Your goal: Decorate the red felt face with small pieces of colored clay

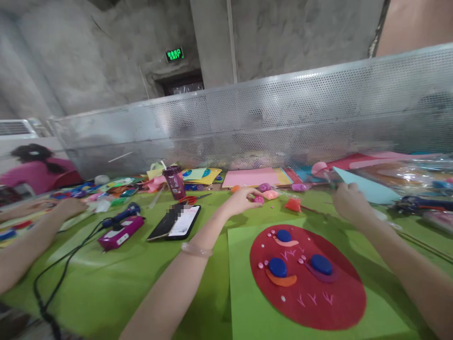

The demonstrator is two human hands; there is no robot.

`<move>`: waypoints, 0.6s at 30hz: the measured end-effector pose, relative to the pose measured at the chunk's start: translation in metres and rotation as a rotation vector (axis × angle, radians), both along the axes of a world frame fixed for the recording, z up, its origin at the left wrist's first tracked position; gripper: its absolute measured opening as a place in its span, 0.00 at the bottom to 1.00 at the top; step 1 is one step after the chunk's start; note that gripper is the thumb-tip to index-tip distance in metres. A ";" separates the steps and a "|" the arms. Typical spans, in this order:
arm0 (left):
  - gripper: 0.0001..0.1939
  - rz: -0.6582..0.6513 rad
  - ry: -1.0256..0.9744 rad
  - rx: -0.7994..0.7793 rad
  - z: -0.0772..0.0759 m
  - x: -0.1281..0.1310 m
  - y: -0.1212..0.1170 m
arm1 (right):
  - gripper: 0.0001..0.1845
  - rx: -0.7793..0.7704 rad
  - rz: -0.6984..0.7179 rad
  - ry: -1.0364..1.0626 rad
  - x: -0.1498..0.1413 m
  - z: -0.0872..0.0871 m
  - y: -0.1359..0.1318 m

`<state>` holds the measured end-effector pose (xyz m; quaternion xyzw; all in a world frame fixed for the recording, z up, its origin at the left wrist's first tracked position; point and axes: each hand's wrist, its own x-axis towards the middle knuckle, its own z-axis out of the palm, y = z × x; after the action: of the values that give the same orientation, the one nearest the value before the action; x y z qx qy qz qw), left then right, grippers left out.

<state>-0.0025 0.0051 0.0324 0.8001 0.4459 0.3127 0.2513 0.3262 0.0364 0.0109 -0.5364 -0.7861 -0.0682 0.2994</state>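
My left hand (241, 200), with a pale bangle on its wrist, has thumb and fingers closed around a small bright pink lump of clay (258, 199). Purple clay (264, 187) and a light pink lump (271, 194) lie just beyond it. My right hand (349, 204) is curled beside a light blue paper sheet (370, 188); what its fingers hold is hidden and blurred. Between my forearms, a red paper disc (307, 302) lies on a green sheet (244, 283). It bears blue ovals, curved orange, purple and pink strips, small dots and pink branching marks.
Left of my arm are a phone (184, 221), a purple box (121, 232) with a black cable, scissors (191, 199) and a lidded cup (174, 183). Orange-red clay (293, 205) sits mid-table. Another person's arms (46, 231) reach in at left. A perforated metal barrier (283, 113) stands behind.
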 end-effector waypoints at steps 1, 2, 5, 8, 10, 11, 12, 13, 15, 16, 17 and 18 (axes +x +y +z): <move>0.18 -0.009 -0.036 0.008 0.001 0.002 0.000 | 0.11 0.010 -0.037 0.058 -0.003 0.006 -0.003; 0.19 -0.022 -0.084 0.006 0.002 0.003 -0.001 | 0.13 0.010 -0.074 0.119 -0.008 0.012 -0.007; 0.21 -0.102 -0.301 -0.058 0.004 0.006 -0.004 | 0.16 -0.036 -0.094 0.301 -0.029 0.029 -0.023; 0.22 -0.196 -0.490 -0.175 0.003 0.012 -0.007 | 0.18 -0.176 0.015 0.436 -0.051 0.039 -0.044; 0.23 -0.243 -0.549 -0.268 0.001 0.017 -0.009 | 0.19 -0.263 0.099 0.490 -0.063 0.043 -0.058; 0.24 -0.263 -0.570 -0.309 0.000 0.020 -0.010 | 0.19 -0.308 0.141 0.521 -0.067 0.044 -0.065; 0.24 -0.280 -0.584 -0.342 0.000 0.022 -0.012 | 0.18 -0.387 0.209 0.586 -0.070 0.045 -0.070; 0.24 -0.295 -0.594 -0.357 0.000 0.025 -0.015 | 0.18 -0.479 0.285 0.678 -0.072 0.047 -0.075; 0.22 -0.315 -0.608 -0.338 0.002 0.030 -0.020 | 0.17 -0.636 0.405 0.843 -0.075 0.048 -0.081; 0.21 -0.323 -0.620 -0.313 0.004 0.032 -0.024 | 0.16 -0.682 0.441 0.901 -0.077 0.049 -0.083; 0.19 -0.333 -0.633 -0.290 0.006 0.035 -0.027 | 0.14 -0.699 0.458 0.928 -0.078 0.050 -0.085; 0.18 -0.345 -0.649 -0.271 0.008 0.037 -0.030 | 0.14 -0.706 0.469 0.940 -0.079 0.051 -0.086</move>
<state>0.0346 -0.0253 0.0406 0.6824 0.2396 0.4410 0.5314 0.2467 -0.0495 0.0615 -0.3888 -0.6424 0.5058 0.4246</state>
